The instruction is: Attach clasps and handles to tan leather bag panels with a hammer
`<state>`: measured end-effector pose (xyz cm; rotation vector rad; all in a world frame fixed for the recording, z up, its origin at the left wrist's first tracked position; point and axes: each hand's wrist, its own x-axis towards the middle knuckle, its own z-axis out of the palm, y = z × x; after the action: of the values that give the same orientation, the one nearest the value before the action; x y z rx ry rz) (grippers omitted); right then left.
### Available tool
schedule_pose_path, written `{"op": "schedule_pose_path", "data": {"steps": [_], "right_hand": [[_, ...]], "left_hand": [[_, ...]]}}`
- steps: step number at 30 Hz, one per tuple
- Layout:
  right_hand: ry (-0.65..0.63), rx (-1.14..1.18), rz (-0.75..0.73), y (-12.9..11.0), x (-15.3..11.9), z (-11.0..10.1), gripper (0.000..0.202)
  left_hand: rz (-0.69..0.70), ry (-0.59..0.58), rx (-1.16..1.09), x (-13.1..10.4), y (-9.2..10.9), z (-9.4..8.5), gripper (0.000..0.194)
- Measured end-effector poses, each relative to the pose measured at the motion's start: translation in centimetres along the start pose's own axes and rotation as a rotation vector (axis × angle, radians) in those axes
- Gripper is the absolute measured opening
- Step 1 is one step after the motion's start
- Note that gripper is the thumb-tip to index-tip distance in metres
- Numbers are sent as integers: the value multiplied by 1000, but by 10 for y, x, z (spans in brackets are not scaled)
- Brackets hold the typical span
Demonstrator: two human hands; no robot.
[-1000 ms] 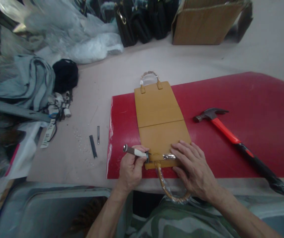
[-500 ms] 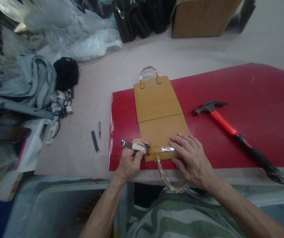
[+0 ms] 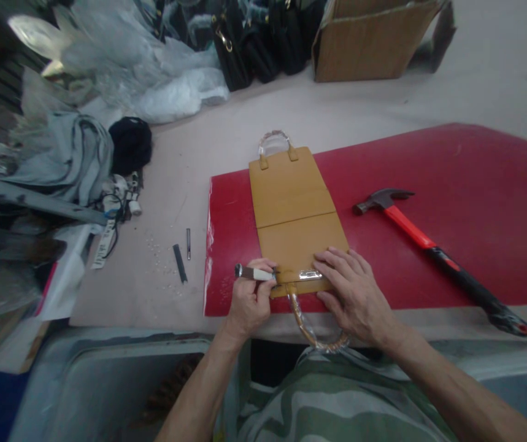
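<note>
A flat tan leather bag piece (image 3: 295, 196) lies on a red mat (image 3: 465, 202), with a plastic-wrapped handle at each end. My left hand (image 3: 251, 301) pinches a metal punch tool (image 3: 249, 272) with a pale lower part, its tip end at the piece's near left corner. My right hand (image 3: 357, 291) rests with fingers spread on the near right part of the piece, beside a shiny metal plate (image 3: 310, 275). The near handle (image 3: 307, 331) hangs over the table edge between my hands.
A claw hammer (image 3: 429, 245) lies on the mat at right. Small metal pieces (image 3: 180, 263) lie at left. Grey cloth (image 3: 70, 153), a dark cap (image 3: 130, 145), plastic wrap, black bags (image 3: 233, 58) and a cardboard box (image 3: 359, 52) stand around the back and left.
My left hand has shifted slightly right with the tool, whose tip end is closer over the piece's corner. The whole view has moved a little. My right hand stays on the piece.
</note>
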<state>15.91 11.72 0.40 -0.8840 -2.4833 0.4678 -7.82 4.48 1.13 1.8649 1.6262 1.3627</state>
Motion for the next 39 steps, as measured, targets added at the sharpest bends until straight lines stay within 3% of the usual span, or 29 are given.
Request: {"op": "schedule_pose_path", "data": {"steps": [6, 12, 17, 25, 31, 39], "right_hand": [[0, -16, 3, -1, 1, 0, 40], [-6, -16, 12, 0, -1, 1, 42], [3, -18, 11, 0, -2, 1, 41], [11, -9, 12, -1, -2, 0, 40], [20, -10, 11, 0, -2, 2, 41], [25, -5, 11, 0, -3, 2, 40]], "left_hand": [[67, -19, 60, 1, 3, 5, 15], [38, -45, -21, 2, 2, 2, 17], [98, 33, 47, -2, 5, 8, 19], [31, 102, 118, -5, 9, 15, 14], [12, 34, 119, 1, 10, 12, 15], [21, 99, 119, -3, 9, 16, 15]]}}
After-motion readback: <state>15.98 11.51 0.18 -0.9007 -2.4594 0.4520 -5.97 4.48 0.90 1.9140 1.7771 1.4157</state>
